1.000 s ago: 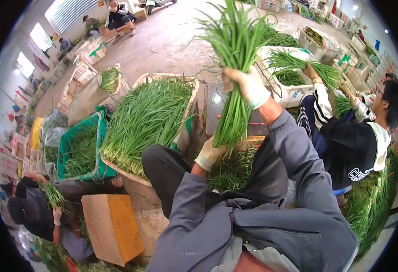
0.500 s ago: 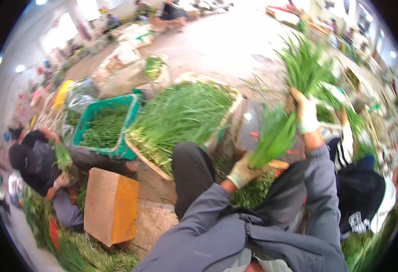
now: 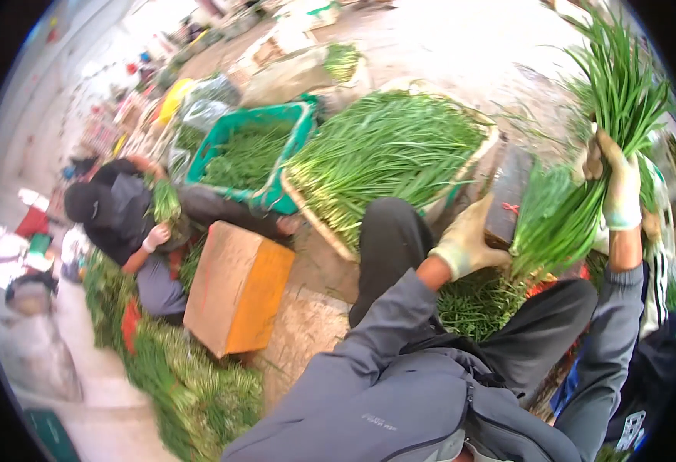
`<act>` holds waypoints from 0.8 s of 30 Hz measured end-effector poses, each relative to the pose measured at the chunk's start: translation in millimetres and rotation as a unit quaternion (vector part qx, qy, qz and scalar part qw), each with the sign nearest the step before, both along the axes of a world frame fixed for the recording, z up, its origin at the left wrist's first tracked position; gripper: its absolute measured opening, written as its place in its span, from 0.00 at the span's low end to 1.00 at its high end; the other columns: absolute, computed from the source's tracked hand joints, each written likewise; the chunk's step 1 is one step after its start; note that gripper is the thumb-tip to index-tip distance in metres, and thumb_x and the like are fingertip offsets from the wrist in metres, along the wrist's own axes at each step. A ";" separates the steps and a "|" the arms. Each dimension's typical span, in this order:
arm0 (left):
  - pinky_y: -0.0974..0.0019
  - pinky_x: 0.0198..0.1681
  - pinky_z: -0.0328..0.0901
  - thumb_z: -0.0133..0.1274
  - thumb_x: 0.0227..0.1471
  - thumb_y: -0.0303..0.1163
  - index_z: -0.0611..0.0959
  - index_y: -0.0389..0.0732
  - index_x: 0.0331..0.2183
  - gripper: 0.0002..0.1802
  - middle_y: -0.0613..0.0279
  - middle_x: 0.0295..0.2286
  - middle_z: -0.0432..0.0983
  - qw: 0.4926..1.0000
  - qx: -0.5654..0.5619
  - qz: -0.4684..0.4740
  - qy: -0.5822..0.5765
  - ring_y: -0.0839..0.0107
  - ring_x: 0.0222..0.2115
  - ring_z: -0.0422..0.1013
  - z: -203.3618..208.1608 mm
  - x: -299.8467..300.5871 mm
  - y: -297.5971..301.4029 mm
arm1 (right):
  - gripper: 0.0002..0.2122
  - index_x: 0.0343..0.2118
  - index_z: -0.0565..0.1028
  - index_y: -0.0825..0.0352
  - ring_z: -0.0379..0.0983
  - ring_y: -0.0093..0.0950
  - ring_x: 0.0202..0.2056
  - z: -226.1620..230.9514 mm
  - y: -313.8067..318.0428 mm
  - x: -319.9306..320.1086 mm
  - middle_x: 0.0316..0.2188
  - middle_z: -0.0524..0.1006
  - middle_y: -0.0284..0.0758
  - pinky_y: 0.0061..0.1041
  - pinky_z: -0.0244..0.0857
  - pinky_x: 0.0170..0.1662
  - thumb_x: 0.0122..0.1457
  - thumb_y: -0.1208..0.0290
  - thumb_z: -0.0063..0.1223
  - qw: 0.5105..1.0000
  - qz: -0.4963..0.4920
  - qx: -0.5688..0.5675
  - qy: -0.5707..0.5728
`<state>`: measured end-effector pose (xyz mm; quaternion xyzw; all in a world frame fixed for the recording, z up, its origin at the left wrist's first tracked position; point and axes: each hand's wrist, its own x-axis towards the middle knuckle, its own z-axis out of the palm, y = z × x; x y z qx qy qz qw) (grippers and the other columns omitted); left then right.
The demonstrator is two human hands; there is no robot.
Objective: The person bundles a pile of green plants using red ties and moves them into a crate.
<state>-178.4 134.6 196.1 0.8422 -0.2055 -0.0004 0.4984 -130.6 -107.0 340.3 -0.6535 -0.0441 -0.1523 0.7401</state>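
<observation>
My right hand [image 3: 620,181], in a pale work glove, is closed round a bunch of long flat green leaves that look like garlic chives [image 3: 565,219]. Its leaf tips fan out above my fist, and its pale root ends point down toward my lap. My left hand [image 3: 469,237], also gloved, is at those root ends with thumb and fingers apart, beside a dark brown block [image 3: 509,192]. The fingertips seem to touch the roots. Loose chives [image 3: 480,308] lie below, between my knees.
A large lined crate [image 3: 322,223] heaped with chives stands ahead, beside a green crate [image 3: 305,127] of greens. A cardboard box [image 3: 230,285] sits to my left. Beyond it, a co-worker [image 3: 118,212] in a dark cap holds a small bunch. More greens [image 3: 187,377] cover the floor there.
The view has swung right and down. My right hand keeps the bunch. My left hand, formerly wrapped round its lower end, now has its fingers spread at the roots.
</observation>
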 end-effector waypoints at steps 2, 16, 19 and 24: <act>0.59 0.62 0.53 0.73 0.25 0.49 0.50 0.26 0.62 0.71 0.31 0.55 0.59 0.994 -0.057 -0.015 -0.088 0.46 0.59 0.56 19.3 19.8 -18.4 | 0.06 0.28 0.74 0.66 0.65 0.20 0.16 -6.5 22.0 -7.1 0.16 0.71 0.29 0.19 0.59 0.21 0.58 0.71 0.50 0.996 -0.018 -0.083 -0.012; 0.56 0.47 0.70 0.53 0.54 0.31 0.70 0.33 0.54 0.27 0.49 0.42 0.75 0.816 -0.556 -0.042 0.151 0.58 0.42 0.73 -19.8 130.5 15.7 | 0.57 0.63 0.43 0.83 0.62 0.47 0.60 -57.0 93.7 23.5 0.57 0.62 0.62 0.32 0.56 0.62 0.40 0.51 0.67 0.900 0.200 -0.365 -0.133; 0.57 0.33 0.73 0.53 0.51 0.27 0.74 0.36 0.48 0.21 0.57 0.27 0.76 0.799 -0.578 0.057 0.153 0.62 0.26 0.75 27.3 133.8 9.1 | 0.57 0.65 0.40 0.77 0.66 0.47 0.56 -97.6 70.5 2.3 0.55 0.66 0.61 0.34 0.60 0.59 0.42 0.52 0.68 0.866 0.254 -0.428 0.044; 0.55 0.28 0.70 0.52 0.52 0.32 0.74 0.39 0.43 0.16 0.62 0.22 0.73 0.771 -0.599 0.132 0.170 0.62 0.22 0.72 22.7 165.4 69.0 | 0.13 0.36 0.73 0.69 0.74 0.50 0.36 -178.5 82.9 -14.7 0.30 0.77 0.50 0.41 0.67 0.40 0.59 0.61 0.53 0.896 0.204 -0.391 0.059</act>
